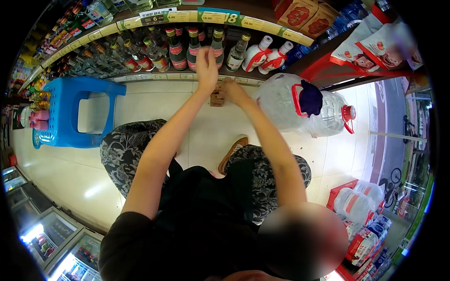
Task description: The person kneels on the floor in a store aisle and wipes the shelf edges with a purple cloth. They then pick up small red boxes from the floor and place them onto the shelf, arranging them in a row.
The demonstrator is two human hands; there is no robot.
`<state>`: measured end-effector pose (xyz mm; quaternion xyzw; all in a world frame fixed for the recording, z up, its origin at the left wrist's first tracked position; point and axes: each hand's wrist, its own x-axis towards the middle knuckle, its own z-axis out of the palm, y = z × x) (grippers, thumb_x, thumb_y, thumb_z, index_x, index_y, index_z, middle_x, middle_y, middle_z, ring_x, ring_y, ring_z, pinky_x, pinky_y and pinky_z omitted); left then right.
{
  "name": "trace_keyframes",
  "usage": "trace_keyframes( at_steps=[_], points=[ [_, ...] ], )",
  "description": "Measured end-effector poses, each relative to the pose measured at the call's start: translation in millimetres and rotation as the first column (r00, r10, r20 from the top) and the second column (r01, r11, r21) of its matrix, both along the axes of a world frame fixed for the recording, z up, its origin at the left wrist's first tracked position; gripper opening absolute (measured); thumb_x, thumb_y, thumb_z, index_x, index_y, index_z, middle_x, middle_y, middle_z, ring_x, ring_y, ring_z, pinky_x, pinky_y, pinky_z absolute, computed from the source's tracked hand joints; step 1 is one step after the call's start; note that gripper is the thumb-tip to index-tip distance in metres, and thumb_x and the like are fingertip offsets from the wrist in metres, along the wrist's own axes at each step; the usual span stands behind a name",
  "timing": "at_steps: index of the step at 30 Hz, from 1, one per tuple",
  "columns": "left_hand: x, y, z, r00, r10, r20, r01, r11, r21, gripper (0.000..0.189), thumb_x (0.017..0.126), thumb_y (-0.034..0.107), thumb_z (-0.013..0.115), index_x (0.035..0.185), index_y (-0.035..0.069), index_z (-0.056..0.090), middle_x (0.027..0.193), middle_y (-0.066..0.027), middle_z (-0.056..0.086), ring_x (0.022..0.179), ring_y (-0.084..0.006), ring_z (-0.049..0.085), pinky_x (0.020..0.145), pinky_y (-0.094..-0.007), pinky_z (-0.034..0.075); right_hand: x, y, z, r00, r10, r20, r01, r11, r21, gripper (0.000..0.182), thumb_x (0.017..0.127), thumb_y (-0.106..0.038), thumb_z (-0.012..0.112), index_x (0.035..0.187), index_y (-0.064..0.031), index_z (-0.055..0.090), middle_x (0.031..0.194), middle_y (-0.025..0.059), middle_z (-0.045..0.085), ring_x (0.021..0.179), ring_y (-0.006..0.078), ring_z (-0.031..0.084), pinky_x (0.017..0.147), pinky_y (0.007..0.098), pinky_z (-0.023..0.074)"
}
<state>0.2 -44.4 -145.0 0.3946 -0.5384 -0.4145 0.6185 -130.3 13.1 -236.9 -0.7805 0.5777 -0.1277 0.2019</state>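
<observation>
My left hand (206, 72) reaches up to the lower shelf, in front of several dark bottles with pink labels. Its fingertips overlap a pink-labelled bottle (193, 49) and one with a gold cap (218, 44); whether they touch is unclear. Lower down, my right hand (233, 92) is blurred beside a small stack of brown boxes (217, 99) at the shelf's foot. Its fingers partly hide the stack, so a grip on it cannot be made out. Right of the pink-labelled bottles stand a clear bottle (236, 56) and two white bottles with red ribbons (258, 54).
A blue plastic stool (66, 109) lies on its side at left. Large clear water jugs (327, 109) in plastic wrap stand at right, a dark cloth (310, 98) on them. Glass-door coolers (52, 235) line the lower left. Packed bottles (365, 242) are at lower right.
</observation>
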Motion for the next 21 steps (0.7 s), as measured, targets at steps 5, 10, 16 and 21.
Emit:
trace_keyframes(
  at_steps=[5, 10, 16, 21],
  points=[
    [42.8, 21.0, -156.1, 0.93, -0.064, 0.361, -0.017, 0.976, 0.218, 0.014, 0.083, 0.001, 0.057, 0.097, 0.004, 0.06, 0.09, -0.0135, 0.061, 0.081, -0.025, 0.061, 0.073, -0.0347, 0.049, 28.7, 21.4, -87.7, 0.926, -0.326, -0.191, 0.351, 0.929, 0.115, 0.021, 0.083, -0.008, 0.058, 0.102, -0.0093, 0.066, 0.109, 0.0127, 0.062, 0.101, 0.0326, 0.06, 0.086, 0.0408, 0.0499],
    [77.7, 29.6, -185.1, 0.754, -0.396, 0.524, 0.11, 0.863, 0.493, 0.031, 0.078, 0.007, 0.068, 0.108, 0.008, 0.061, 0.099, -0.0135, 0.061, 0.093, -0.025, 0.06, 0.081, -0.0358, 0.049, 16.8, 26.6, -112.6, 0.947, -0.303, -0.108, 0.312, 0.948, 0.071, 0.02, 0.082, -0.006, 0.058, 0.1, -0.0071, 0.067, 0.098, 0.0108, 0.068, 0.086, 0.0353, 0.064, 0.079, 0.0376, 0.0535],
    [75.2, 57.1, -133.2, 0.621, -0.635, 0.46, 0.296, 0.733, 0.612, 0.081, 0.065, 0.009, 0.082, 0.135, 0.016, 0.042, 0.128, -0.0134, 0.049, 0.118, -0.025, 0.049, 0.101, -0.0356, 0.041, -38.3, 46.3, -86.9, 0.58, -0.503, 0.641, 0.375, 0.863, 0.338, 0.011, 0.089, -0.007, 0.061, 0.094, -0.0001, 0.066, 0.082, 0.0035, 0.067, 0.071, 0.013, 0.062, 0.068, 0.0263, 0.0518],
    [68.3, 71.5, -97.4, 0.721, -0.692, 0.036, 0.59, 0.641, 0.491, 0.081, 0.063, 0.003, 0.082, 0.133, 0.007, 0.042, 0.127, -0.0106, 0.05, 0.119, -0.0203, 0.049, 0.1, -0.0334, 0.041, -27.8, 47.6, 6.9, 0.323, -0.437, 0.839, 0.409, 0.864, 0.293, 0.012, 0.091, -0.006, 0.058, 0.097, 0.0013, 0.065, 0.087, 0.0016, 0.065, 0.076, 0.01, 0.061, 0.073, 0.0247, 0.0508]
  ],
)
